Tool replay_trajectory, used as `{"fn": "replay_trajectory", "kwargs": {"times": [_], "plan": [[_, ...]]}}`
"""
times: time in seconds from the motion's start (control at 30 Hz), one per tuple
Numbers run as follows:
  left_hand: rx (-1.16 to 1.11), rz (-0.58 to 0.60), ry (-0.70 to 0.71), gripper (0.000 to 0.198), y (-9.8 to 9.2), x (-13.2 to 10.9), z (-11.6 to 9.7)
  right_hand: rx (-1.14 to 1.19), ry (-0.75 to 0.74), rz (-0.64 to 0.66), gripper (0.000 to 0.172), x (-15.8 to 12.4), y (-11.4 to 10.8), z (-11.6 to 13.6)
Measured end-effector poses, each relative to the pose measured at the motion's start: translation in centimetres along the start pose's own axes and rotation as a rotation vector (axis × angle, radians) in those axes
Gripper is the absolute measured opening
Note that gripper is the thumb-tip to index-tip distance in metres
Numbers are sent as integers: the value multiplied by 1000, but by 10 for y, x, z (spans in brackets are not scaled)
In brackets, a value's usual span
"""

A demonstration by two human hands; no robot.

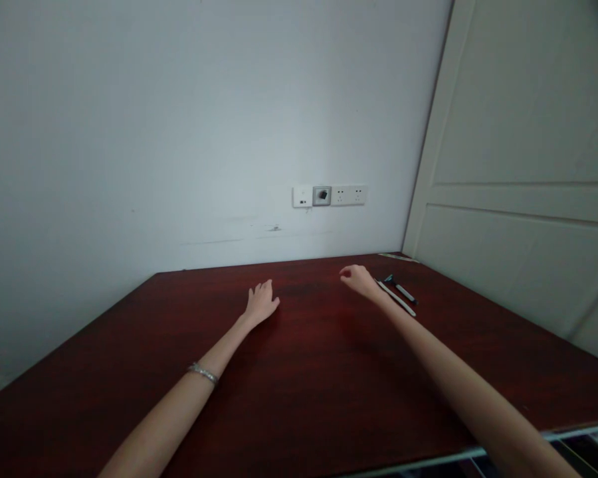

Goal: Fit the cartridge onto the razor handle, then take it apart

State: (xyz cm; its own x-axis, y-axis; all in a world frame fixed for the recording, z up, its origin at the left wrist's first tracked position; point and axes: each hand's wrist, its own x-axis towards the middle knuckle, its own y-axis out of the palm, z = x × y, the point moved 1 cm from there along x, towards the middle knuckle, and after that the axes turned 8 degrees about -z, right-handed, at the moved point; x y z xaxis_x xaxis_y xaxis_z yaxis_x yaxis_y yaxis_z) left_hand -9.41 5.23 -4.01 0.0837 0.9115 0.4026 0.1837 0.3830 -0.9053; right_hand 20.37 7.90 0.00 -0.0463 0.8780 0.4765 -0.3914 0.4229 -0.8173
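Observation:
My left hand is over the middle of the dark red tabletop, fingers spread and nothing in them. A silvery bracelet circles that wrist. To the right, my right hand has its fingers curled in; whether something small is inside them is hidden. Just beyond its wrist lies a slim white stick-like item, its far end partly covered by the hand. Alongside it rests a razor with a dark head and a grey handle.
A thin pale strip lies at the table's back right corner. Behind the table rises a white wall with a row of sockets. A pale panelled door borders the right side.

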Motion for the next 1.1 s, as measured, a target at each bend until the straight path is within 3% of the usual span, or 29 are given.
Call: {"fn": "replay_trajectory", "kwargs": {"times": [0.13, 0.2, 0.33, 0.53, 0.7, 0.9, 1.1], "plan": [[-150, 88, 186, 60, -13, 26, -51, -37, 141, 1, 22, -1, -37, -71], [-235, 107, 243, 59, -13, 42, -79, -41, 214, 66, 20, -10, -48, -100], [-325, 130, 338, 60, -1, 65, -135, -48, 298, 180, 19, -28, -58, -134], [-362, 164, 405, 64, 32, 78, -208, -95, 224, 263, 24, -40, -58, -146], [-466, 215, 382, 77, 63, 77, -251, -116, 241, 253, 24, -41, -50, -151], [-441, 239, 347, 61, 84, 72, -279, -189, 257, 167, 25, -41, -37, -158], [-418, 236, 347, 52, 88, 73, -289, -207, 268, 194, 21, -41, -35, -160]]}}
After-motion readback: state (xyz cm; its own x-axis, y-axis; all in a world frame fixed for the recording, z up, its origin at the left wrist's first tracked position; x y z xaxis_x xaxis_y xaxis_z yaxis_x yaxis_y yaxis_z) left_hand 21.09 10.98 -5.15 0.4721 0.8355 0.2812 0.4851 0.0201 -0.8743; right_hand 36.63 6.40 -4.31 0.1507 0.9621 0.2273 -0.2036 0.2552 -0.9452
